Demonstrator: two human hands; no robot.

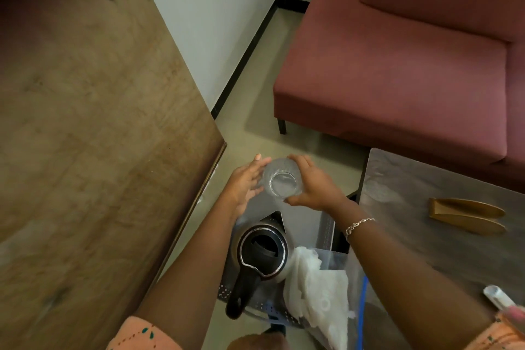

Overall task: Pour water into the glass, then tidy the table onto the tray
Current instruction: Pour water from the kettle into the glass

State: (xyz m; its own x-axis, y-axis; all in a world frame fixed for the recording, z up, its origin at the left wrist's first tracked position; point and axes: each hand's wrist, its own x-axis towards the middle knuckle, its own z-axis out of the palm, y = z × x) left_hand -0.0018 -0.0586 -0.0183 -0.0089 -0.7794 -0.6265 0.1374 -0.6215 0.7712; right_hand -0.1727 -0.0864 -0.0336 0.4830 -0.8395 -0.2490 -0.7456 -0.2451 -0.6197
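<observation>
Right hand [318,189] grips one glass [281,180], left hand [244,185] touching; one kettle [262,253] nearby.

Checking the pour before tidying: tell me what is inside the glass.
The glass, gripped by the right hand with the left hand against it, shows only its clear bottom; water cannot be told. The fingers cover part of its wall.

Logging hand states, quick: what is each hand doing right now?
Left hand: open, straight fingers against the glass.
Right hand: closed around the glass.
</observation>
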